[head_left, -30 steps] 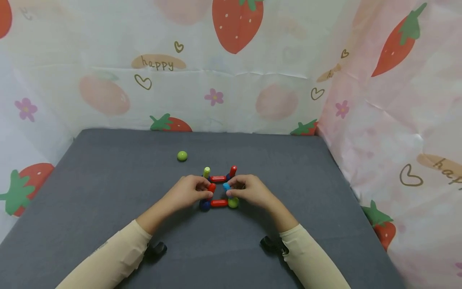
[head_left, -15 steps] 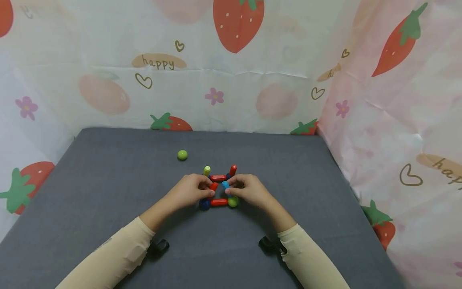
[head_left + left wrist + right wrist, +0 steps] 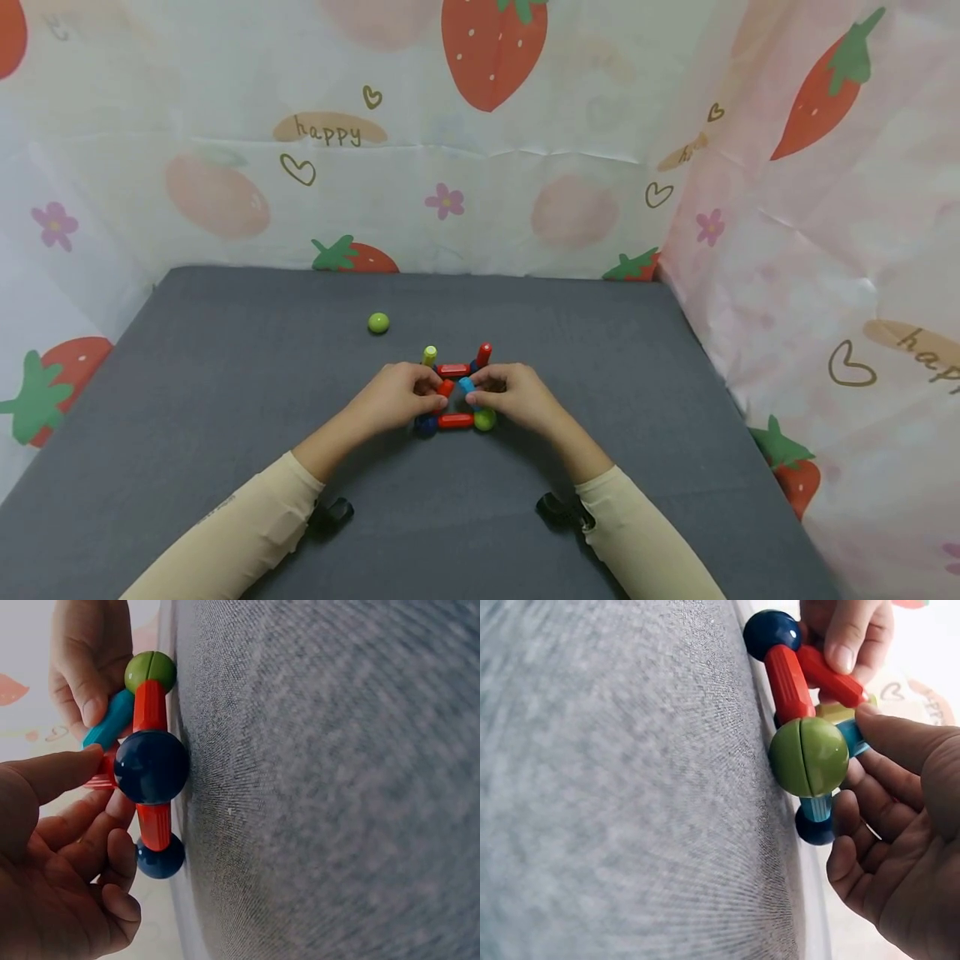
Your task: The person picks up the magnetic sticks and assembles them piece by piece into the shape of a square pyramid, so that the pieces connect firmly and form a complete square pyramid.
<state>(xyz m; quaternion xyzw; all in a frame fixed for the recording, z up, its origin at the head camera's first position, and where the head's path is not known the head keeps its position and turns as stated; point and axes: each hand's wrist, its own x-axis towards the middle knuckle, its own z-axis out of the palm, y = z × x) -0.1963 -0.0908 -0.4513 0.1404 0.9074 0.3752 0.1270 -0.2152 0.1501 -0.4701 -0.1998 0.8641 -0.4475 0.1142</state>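
A four-sided frame of magnetic rods and balls lies on the grey cloth. My left hand [image 3: 401, 396] pinches a red rod [image 3: 832, 677] rising from the near-left dark blue ball [image 3: 152, 767]. With thumb and fingers, my right hand [image 3: 517, 396] holds a light blue rod [image 3: 110, 718] on the near-right green ball [image 3: 808, 756]. Both held rods lean inward, their upper ends close together. A red rod [image 3: 456, 421] joins these two balls. At the far corners, a yellow-green rod [image 3: 430, 356] and another red rod [image 3: 484, 354] stand up, with a red crossbar [image 3: 453, 370] between them.
A loose green ball [image 3: 378, 323] lies behind the frame, to the left. The grey cloth [image 3: 600, 350] reaches back to a strawberry-print curtain [image 3: 480, 208]. Black wrist mounts [image 3: 330, 517] hang under both sleeves.
The upper ends of the held red and light blue rods have tilted inward, closer to each other. Both hands moved slightly with them; the rest of the frame stays put.
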